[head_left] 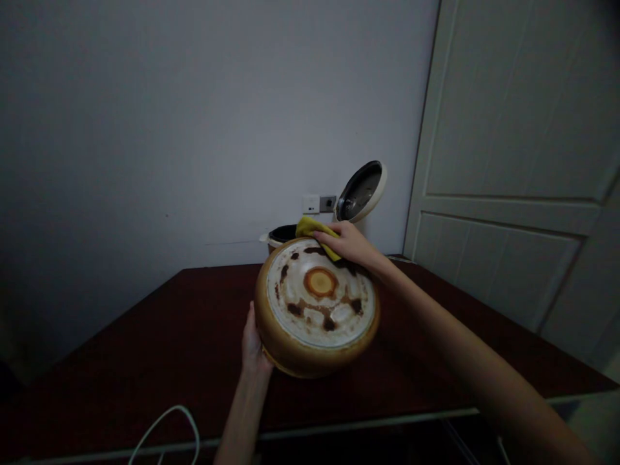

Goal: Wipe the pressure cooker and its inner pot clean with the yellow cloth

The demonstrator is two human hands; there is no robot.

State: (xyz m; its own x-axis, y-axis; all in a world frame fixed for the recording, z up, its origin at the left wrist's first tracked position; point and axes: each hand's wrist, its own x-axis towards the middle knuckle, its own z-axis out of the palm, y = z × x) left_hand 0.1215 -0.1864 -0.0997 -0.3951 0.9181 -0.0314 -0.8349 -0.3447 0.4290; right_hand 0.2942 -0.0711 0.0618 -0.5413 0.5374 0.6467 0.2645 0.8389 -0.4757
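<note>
My left hand (254,345) grips the left side of a round metal pot (317,307), held tilted with its stained, browned bottom facing me above the table. My right hand (346,244) presses a yellow cloth (312,229) against the far upper edge of that bottom, fingers closed on the cloth. Behind the pot stands a rice cooker (281,236) with its lid (361,190) hinged open.
A dark red-brown table (145,349) runs to a light front edge. A white cable (167,426) loops at the near left. A wall socket (318,204) sits on the grey wall behind. A pale panelled door (523,161) fills the right.
</note>
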